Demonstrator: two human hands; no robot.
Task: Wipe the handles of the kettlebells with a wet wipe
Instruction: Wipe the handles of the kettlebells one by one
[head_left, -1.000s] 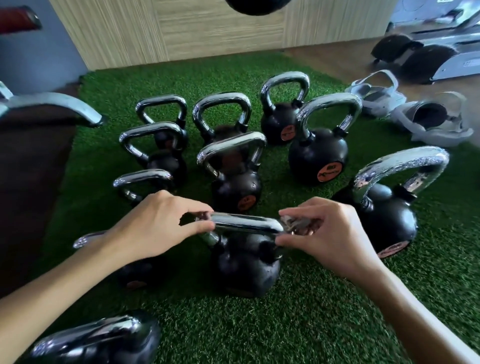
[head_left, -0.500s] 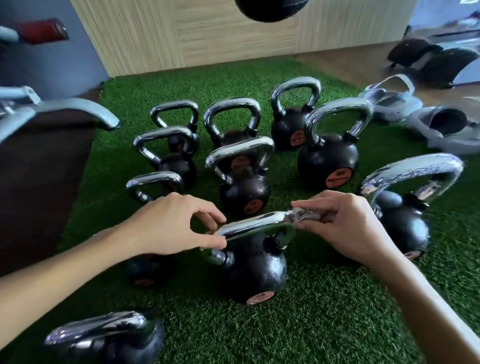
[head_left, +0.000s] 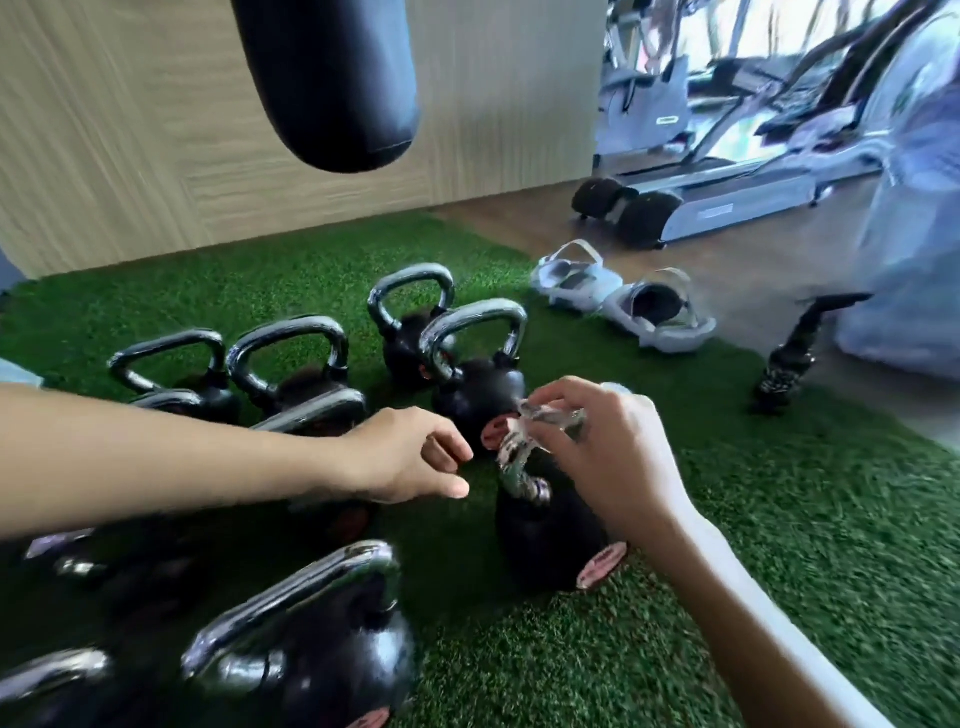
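Note:
Several black kettlebells with chrome handles stand on green turf (head_left: 779, 519). My right hand (head_left: 602, 457) pinches a thin, see-through wet wipe (head_left: 550, 415) against the top of the handle (head_left: 517, 475) of one kettlebell (head_left: 545, 540), which has a pink label low on its right side. My left hand (head_left: 410, 460) hovers just left of that handle, fingers loosely curled and apart, holding nothing and apart from the chrome. Another kettlebell (head_left: 480, 389) stands right behind the hands. A large one (head_left: 322, 644) is in the near foreground.
A black punching bag (head_left: 327, 83) hangs overhead at the centre. A pair of pale sandals (head_left: 618, 296) lies at the turf's far right edge. A black metal leg (head_left: 795, 353) stands on the right. Treadmills (head_left: 727, 197) stand beyond on the wooden floor.
The view has swung right. Both hands have left the middle kettlebell; my right hand with the wipe now sits on the handle of the one to its right, and my left hand has let go.

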